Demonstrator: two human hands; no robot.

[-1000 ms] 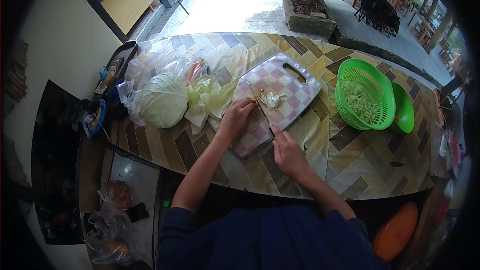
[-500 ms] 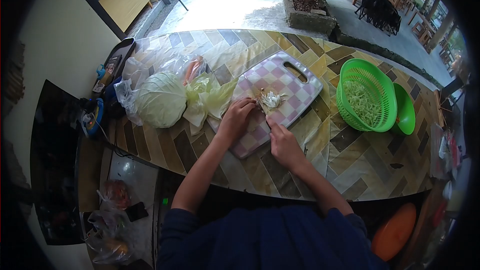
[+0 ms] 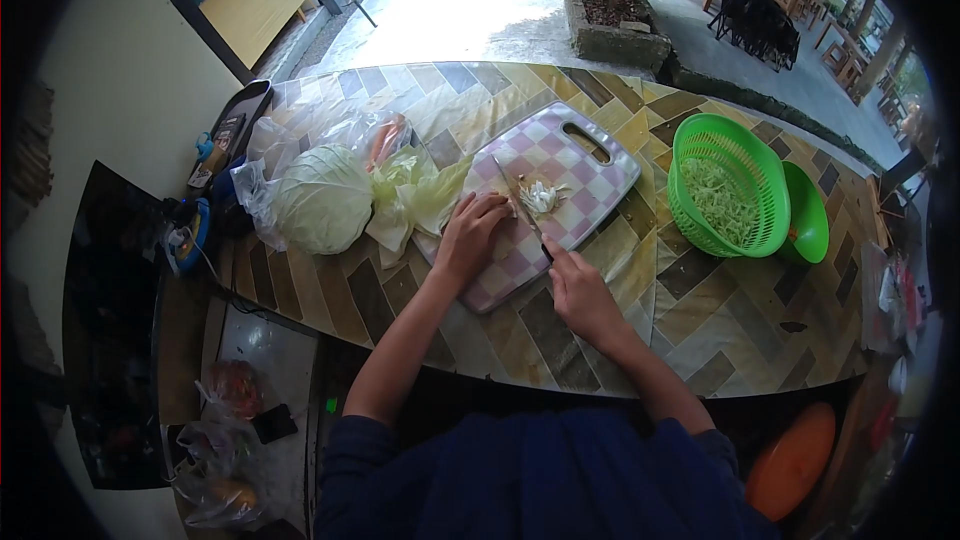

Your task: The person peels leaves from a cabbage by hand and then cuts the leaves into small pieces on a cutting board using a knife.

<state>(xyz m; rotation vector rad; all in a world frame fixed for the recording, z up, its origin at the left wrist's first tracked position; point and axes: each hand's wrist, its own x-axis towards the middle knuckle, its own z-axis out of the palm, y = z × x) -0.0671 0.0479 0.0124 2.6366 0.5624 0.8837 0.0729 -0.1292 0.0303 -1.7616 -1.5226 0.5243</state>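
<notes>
My right hand [image 3: 582, 295] is closed around the dark handle of a knife [image 3: 521, 202]. The blade lies slantwise over the pink-and-white checkered cutting board [image 3: 590, 180], its tip pointing away from me. Left of the blade, my left hand [image 3: 474, 233] presses on the board with curled fingers; what they hold is mostly hidden, with only a pale bit showing at the fingertips. A small heap of white slices [image 3: 541, 198] sits just right of the blade. Beside the board's left edge are loose cabbage leaves [image 3: 408, 202] and a large cabbage [image 3: 322, 200].
On the right stands a green colander [image 3: 690, 210] of shredded cabbage [image 3: 722, 202], overlapping a green bowl [image 3: 812, 215]. Behind the cabbage lies a clear plastic bag [image 3: 350, 130] with orange carrots [image 3: 385, 140]. A dark tray [image 3: 245, 105] is at the far left.
The knife has drawn back toward me and right, and more of its blade shows. My right hand moved with it; my left hand stays almost in place.
</notes>
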